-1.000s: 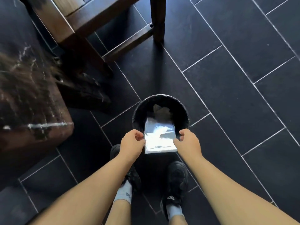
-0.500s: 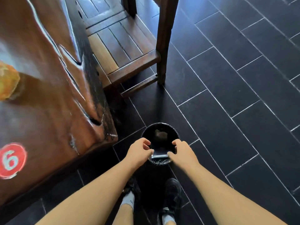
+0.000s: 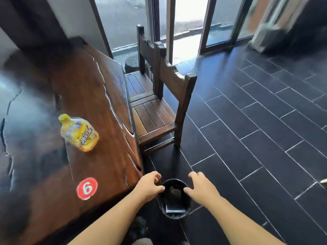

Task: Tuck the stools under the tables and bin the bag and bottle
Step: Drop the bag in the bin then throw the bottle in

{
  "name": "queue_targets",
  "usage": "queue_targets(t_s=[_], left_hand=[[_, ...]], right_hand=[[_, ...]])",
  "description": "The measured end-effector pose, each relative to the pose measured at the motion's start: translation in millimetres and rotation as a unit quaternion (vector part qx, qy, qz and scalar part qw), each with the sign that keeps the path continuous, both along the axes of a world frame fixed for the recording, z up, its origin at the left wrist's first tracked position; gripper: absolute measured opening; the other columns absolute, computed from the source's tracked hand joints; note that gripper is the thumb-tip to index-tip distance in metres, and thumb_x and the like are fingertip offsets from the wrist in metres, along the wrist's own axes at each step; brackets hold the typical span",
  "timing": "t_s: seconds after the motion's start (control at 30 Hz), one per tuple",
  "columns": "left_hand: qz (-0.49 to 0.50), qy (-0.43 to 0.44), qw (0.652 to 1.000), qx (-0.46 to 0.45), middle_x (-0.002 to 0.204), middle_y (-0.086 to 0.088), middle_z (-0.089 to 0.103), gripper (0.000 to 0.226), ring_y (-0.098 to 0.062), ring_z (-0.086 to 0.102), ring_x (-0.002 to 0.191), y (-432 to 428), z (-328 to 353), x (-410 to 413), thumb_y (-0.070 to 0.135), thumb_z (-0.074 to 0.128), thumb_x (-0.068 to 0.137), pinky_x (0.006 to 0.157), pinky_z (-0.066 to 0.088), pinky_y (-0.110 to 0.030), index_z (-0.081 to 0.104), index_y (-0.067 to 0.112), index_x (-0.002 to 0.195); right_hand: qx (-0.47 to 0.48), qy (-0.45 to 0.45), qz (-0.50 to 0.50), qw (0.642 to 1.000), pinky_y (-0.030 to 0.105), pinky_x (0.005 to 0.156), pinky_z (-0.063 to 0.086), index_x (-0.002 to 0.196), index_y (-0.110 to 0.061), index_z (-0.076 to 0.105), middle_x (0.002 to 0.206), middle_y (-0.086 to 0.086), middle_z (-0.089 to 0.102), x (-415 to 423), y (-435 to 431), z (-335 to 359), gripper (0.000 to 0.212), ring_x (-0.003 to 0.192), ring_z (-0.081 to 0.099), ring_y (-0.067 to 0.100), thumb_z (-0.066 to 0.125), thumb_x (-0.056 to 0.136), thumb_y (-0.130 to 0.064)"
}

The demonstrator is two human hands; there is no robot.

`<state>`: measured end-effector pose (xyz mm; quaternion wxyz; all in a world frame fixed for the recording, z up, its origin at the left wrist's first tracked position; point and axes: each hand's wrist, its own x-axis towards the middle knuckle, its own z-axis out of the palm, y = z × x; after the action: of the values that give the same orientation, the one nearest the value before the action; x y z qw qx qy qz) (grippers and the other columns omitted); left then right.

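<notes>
Dark tiled floor (image 3: 247, 138) covers the right half of the scene and runs to the glass doors at the far end. A large wooden table (image 3: 99, 89) fills the left side. Two wooden chairs stand along its right edge: the near chair (image 3: 155, 114) and the far chair (image 3: 141, 85), backs to the right, the left part of each seat hidden by the table edge.

A black bin (image 3: 188, 206) sits on the floor just off the table's near right corner. The left hand (image 3: 150, 185) is above the bin's left rim, fingers loosely curled, holding nothing; contact with the rim cannot be confirmed. The right hand (image 3: 200, 186) is above the right rim, fingers apart and relaxed, also holding nothing.

A yellow bottle (image 3: 79, 133) stands on the table, left of both chairs and well apart from the bin. The silvery bag (image 3: 175, 210) lies inside the bin against its near wall. A red round sticker (image 3: 87, 188) marked 6 is on the table's near end.
</notes>
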<state>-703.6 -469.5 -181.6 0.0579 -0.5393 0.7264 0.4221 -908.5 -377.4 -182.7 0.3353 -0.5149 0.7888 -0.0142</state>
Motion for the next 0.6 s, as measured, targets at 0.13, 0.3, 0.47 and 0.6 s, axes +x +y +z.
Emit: queue_targets(t_s=[0.13, 0.3, 0.47, 0.6], left_hand=[[-0.004, -0.003, 0.999, -0.036, 0.119, 0.0, 0.064, 0.045, -0.016, 0.061, 0.106, 0.1, 50.6, 17.4, 0.03, 0.072, 0.083, 0.087, 0.042, -0.019, 0.06, 0.018, 0.124], [0.004, -0.016, 0.997, -0.073, 0.117, -0.004, 0.067, 0.043, -0.019, 0.062, 0.107, 12.1, 94.2, 41.7, 0.031, 0.072, 0.083, 0.09, 0.045, -0.024, 0.062, 0.016, 0.122], [-0.014, -0.035, 0.994, -0.107, 0.117, -0.002, 0.066, 0.044, -0.02, 0.062, 0.108, 25.5, 109.5, 58.3, 0.034, 0.071, 0.081, 0.091, 0.048, -0.028, 0.061, 0.018, 0.121], [-0.028, -0.069, 0.989, -0.125, 0.124, -0.004, 0.06, 0.043, -0.024, 0.059, 0.114, 37.9, 116.0, 73.0, 0.034, 0.069, 0.085, 0.097, 0.048, -0.035, 0.057, 0.019, 0.124]], right_hand=[[-0.029, -0.002, -0.002, 1.0, 0.038, 0.089, 0.049, 0.134, -0.022, 0.044, 0.13, 0.001, 0.046, 12.5, -0.1, 52.1, 0.055, 0.115, 0.055, 0.023, 0.056, 0.09, -0.052], [-0.045, 0.005, 0.012, 0.999, 0.039, 0.089, 0.05, 0.134, -0.022, 0.043, 0.128, 0.001, 0.047, 28.1, 6.0, 100.7, 0.055, 0.113, 0.055, 0.024, 0.056, 0.089, -0.05], [-0.065, 0.031, 0.043, 0.996, 0.038, 0.085, 0.049, 0.131, -0.02, 0.045, 0.123, 0.001, 0.047, 36.5, 11.9, 116.8, 0.051, 0.11, 0.055, 0.025, 0.056, 0.09, -0.048], [-0.065, 0.048, 0.089, 0.993, 0.038, 0.086, 0.05, 0.137, -0.02, 0.043, 0.13, 0.002, 0.047, 46.2, 6.8, 121.2, 0.056, 0.114, 0.055, 0.024, 0.056, 0.09, -0.047]])
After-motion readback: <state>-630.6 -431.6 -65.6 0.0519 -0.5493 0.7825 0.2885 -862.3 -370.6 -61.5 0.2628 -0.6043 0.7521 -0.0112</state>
